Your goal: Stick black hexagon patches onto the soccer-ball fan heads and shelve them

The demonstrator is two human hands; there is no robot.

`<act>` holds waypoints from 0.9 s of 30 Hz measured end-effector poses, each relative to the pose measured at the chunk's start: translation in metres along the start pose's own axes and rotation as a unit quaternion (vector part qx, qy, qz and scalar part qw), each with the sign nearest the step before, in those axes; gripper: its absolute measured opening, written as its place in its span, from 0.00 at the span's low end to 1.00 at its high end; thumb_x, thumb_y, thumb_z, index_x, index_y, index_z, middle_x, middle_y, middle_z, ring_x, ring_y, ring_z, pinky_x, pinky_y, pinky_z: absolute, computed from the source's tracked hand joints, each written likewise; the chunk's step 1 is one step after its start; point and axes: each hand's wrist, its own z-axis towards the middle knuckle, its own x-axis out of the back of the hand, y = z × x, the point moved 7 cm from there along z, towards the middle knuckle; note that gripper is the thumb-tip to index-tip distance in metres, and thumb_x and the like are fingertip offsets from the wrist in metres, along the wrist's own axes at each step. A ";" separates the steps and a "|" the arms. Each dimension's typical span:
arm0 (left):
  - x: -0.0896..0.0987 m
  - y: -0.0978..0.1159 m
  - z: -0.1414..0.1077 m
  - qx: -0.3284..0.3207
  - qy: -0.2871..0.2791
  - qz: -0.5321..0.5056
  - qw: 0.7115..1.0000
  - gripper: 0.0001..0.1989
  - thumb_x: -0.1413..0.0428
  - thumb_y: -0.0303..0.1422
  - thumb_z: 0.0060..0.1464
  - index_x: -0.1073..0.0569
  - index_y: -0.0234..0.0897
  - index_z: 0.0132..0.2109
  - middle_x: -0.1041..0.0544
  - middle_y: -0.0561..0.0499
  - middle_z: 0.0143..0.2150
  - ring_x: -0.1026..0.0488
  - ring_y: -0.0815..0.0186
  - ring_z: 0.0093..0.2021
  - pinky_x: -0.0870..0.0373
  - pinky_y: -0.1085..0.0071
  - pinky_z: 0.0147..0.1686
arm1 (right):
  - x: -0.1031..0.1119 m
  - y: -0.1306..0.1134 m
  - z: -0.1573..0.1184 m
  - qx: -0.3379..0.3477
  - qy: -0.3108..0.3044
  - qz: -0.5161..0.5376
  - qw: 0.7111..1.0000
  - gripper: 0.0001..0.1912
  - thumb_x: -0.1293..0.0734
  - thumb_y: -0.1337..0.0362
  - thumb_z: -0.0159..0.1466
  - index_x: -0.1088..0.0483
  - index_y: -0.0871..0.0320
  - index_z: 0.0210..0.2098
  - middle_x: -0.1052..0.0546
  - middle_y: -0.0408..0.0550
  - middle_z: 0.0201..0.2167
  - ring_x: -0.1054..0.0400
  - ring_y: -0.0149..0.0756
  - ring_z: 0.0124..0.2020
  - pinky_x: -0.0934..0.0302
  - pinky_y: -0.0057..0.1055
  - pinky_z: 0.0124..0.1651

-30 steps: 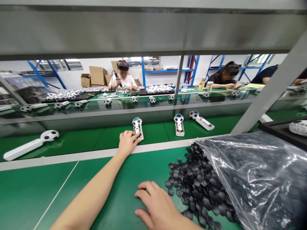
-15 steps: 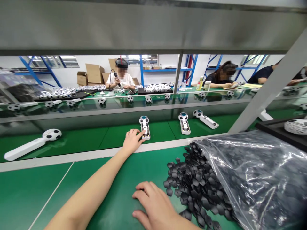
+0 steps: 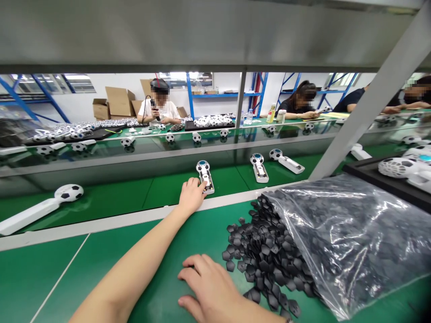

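My left hand (image 3: 192, 195) reaches over the belt's near rail and grips the lower end of a white football-headed device (image 3: 205, 176). Its handle is uncovered, with the inside parts facing up. The fingertips lie on the handle's near left side; the thumb is mostly hidden. My right hand (image 3: 210, 287) hovers or rests low over the green bench, fingers curled but apart, with nothing in it. Beside it is a heap of black pentagon pieces (image 3: 266, 251), spilling from a clear plastic bag (image 3: 353, 224).
Two more uncovered devices, one upright (image 3: 259, 168) and one slanted (image 3: 287, 162), lie on the green belt (image 3: 175, 190). A white football-headed device (image 3: 43, 208) lies at left. A black tray (image 3: 367, 172) and slanted post (image 3: 363, 98) stand right. Co-workers sit across the line.
The belt has carried the devices slightly right, and my left hand has moved along with the one it touches. The view has turned a little right. My right hand keeps its pose.
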 end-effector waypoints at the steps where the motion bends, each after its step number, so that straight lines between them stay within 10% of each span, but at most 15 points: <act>1: 0.000 0.001 0.001 -0.004 -0.003 0.004 1.000 0.20 0.45 0.34 0.51 0.35 0.41 0.52 0.35 0.43 0.43 0.42 0.53 0.48 0.43 0.60 0.43 | 0.000 -0.001 0.000 0.000 0.002 0.000 1.000 0.19 0.35 0.56 0.57 0.38 0.52 0.47 0.34 0.44 0.48 0.39 0.40 0.45 0.38 0.35 0.43; 27: -0.008 0.071 0.044 -0.088 -0.034 -0.040 0.995 0.16 0.49 0.34 0.56 0.35 0.34 0.51 0.34 0.44 0.50 0.35 0.58 0.49 0.35 0.56 0.45 | -0.005 0.003 0.004 0.007 0.006 -0.012 1.000 0.20 0.35 0.54 0.57 0.37 0.53 0.46 0.33 0.46 0.48 0.38 0.41 0.45 0.38 0.35 0.43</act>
